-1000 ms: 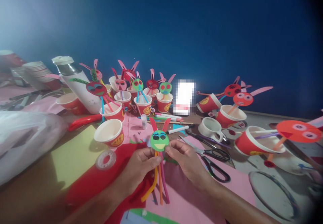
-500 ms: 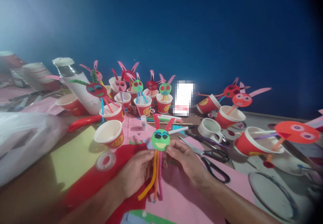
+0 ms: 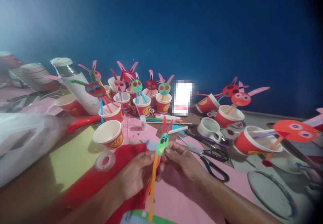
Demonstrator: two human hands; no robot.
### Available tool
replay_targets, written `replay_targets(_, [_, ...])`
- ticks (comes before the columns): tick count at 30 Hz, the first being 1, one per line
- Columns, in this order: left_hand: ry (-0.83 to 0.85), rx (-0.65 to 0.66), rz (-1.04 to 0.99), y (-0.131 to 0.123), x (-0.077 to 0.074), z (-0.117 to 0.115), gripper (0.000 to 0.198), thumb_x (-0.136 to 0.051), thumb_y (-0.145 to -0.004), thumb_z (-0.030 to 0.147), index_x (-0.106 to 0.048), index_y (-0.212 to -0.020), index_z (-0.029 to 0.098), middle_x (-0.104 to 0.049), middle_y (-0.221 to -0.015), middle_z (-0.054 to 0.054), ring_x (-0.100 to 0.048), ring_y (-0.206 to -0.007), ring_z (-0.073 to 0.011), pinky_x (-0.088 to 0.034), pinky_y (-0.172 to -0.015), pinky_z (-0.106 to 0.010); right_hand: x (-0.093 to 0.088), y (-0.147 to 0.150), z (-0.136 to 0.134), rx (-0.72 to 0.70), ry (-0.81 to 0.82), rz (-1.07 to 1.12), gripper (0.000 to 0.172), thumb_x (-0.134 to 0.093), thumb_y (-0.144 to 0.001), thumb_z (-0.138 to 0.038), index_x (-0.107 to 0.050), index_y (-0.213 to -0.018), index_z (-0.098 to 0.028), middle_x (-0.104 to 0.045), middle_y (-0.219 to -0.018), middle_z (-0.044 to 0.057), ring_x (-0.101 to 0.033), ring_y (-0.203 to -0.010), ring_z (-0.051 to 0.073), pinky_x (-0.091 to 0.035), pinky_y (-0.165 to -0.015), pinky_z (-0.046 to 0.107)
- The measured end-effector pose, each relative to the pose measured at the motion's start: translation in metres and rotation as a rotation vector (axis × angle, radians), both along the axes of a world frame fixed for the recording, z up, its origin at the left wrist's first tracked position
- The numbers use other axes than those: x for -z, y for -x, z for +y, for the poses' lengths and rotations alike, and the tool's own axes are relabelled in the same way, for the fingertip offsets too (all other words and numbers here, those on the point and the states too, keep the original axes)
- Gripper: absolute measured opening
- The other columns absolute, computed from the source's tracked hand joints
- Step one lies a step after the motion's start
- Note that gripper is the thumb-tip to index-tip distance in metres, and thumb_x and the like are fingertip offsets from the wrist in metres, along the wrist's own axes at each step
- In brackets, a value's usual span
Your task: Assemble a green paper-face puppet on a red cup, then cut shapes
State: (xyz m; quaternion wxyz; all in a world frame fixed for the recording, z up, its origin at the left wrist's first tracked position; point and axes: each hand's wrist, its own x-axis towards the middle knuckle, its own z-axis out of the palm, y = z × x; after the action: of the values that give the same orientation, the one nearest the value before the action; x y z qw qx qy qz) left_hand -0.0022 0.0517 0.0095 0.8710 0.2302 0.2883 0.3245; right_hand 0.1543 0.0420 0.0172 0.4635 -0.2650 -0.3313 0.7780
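Note:
Between my two hands is a paper bunny puppet point(image 3: 163, 144) with a round green face, black eyes, red ears and several strips hanging down. Its face is turned nearly edge-on, angled to the right. My left hand point(image 3: 141, 170) pinches it low on the left, where an orange strip point(image 3: 153, 183) hangs from the head. The fingers of my right hand point(image 3: 178, 156) close on the right edge of the face. Some fingertips are hidden behind the puppet. Pink paper point(image 3: 186, 197) and red paper point(image 3: 126, 156) lie beneath my hands.
Black-handled scissors point(image 3: 212, 163) lie right of my hands, near a white mug point(image 3: 209, 129). A tape roll point(image 3: 105, 161) rests at left. Behind stand paper cups point(image 3: 108, 134) with bunny puppets, a tilted bottle point(image 3: 80, 86) and markers point(image 3: 168, 117). A plastic bag point(image 3: 27, 143) fills the left side.
The puppet has been twisted, so its green face went from facing me to nearly edge-on, and its strips bunch together, hanging lower. Both hands keep almost the same place.

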Motion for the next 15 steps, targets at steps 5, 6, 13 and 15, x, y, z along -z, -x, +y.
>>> replay_targets(5, [-0.064,0.007,0.013,-0.001,0.002,-0.001,0.019,-0.072,-0.069,0.031,-0.066,-0.072,0.012,-0.059,-0.063,-0.003,-0.053,-0.054,-0.0103,-0.042,-0.056,-0.022,0.001,0.004,-0.001,0.029,0.033,0.02,0.02,-0.066,-0.078,-0.035,-0.059,-0.074,-0.017,-0.058,-0.056,-0.002,-0.055,-0.05,0.012,-0.044,-0.056,0.027])
replay_targets(6, [-0.07,-0.004,0.022,-0.001,0.003,-0.001,0.02,-0.073,-0.069,0.03,-0.065,-0.071,0.012,-0.06,-0.063,-0.003,-0.053,-0.054,-0.0099,-0.041,-0.055,-0.022,0.002,0.004,0.0,0.04,0.036,0.001,0.019,-0.067,-0.077,-0.035,-0.06,-0.076,-0.018,-0.059,-0.058,-0.001,-0.055,-0.054,0.012,-0.043,-0.057,0.025])
replay_targets(13, [-0.072,-0.128,0.093,-0.004,-0.003,-0.001,0.019,-0.076,-0.066,0.022,-0.06,-0.074,0.014,-0.062,-0.066,-0.001,-0.058,-0.06,-0.0101,-0.046,-0.061,-0.02,0.011,-0.006,0.007,0.117,-0.022,-0.178,0.024,-0.066,-0.079,-0.039,-0.06,-0.074,-0.016,-0.054,-0.067,0.0,-0.047,-0.06,0.011,-0.038,-0.061,0.024])
replay_targets(15, [-0.123,-0.14,0.104,-0.005,-0.006,-0.001,0.017,-0.073,-0.07,0.021,-0.059,-0.075,0.014,-0.063,-0.069,-0.002,-0.06,-0.063,-0.0121,-0.047,-0.062,-0.023,0.015,-0.01,0.009,0.142,-0.033,-0.236,0.024,-0.063,-0.081,-0.039,-0.06,-0.075,-0.016,-0.053,-0.066,-0.001,-0.046,-0.059,0.011,-0.036,-0.059,0.025])
